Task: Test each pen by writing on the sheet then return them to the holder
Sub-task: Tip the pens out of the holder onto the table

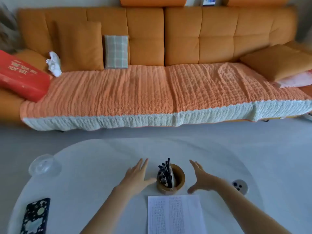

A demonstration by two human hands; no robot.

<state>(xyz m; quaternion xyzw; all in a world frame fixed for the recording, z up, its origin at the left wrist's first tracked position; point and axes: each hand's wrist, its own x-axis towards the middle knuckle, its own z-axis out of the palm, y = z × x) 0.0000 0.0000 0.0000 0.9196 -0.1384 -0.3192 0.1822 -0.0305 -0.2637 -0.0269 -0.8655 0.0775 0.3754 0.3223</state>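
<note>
We are holding our left hand flat and empty just left of the one round holder, its dark pens too bunched to count. One sheet is lying nearer us. Our right hand is hovering spread, empty, just right of the holder.

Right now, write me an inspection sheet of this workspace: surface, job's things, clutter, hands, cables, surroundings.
Surface: white rounded table.
Job's things: wooden holder with dark pens in it; printed sheet on its near side.
Clutter: phone at left, clear glass dish beyond it, small round white object at right.
Hands: left hand and right hand open, flanking the holder, holding nothing.
Cables: nothing seen.
Surroundings: orange sofa with cushions, red box on its left end.
</note>
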